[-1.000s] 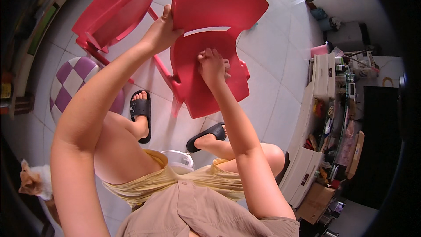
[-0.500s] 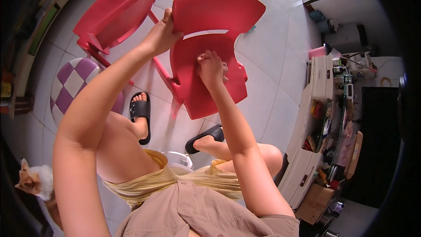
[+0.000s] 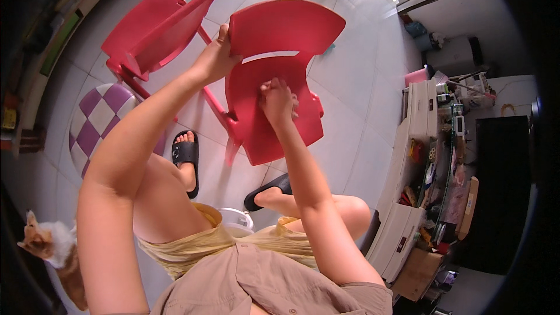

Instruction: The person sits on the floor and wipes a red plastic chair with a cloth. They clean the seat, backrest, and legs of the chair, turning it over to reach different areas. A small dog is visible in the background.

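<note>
A red plastic chair point(image 3: 256, 90) is in front of me, its curved backrest on the far side and its seat toward me. My left hand point(image 3: 217, 58) grips the backrest's left edge, thumb up. On the inner surface of the chair, below the slot, rests my right hand point(image 3: 278, 104) with its fingers curled in. Whatever those fingers may hold is hidden. Close by on the left is a second red chair point(image 3: 157, 35), touched by neither hand.
A round stool with purple and white checks point(image 3: 99, 119) stands at the left. Between my legs is a white bucket point(image 3: 238, 219). An orange and white cat point(image 3: 55, 245) is at the lower left. Drawers point(image 3: 396, 236) and cluttered shelves point(image 3: 449, 181) line the right.
The whole view has shifted slightly, so the chairs appear a little lower. My left hand keeps its grip, and my right hand stays on the chair with its fingers curled.
</note>
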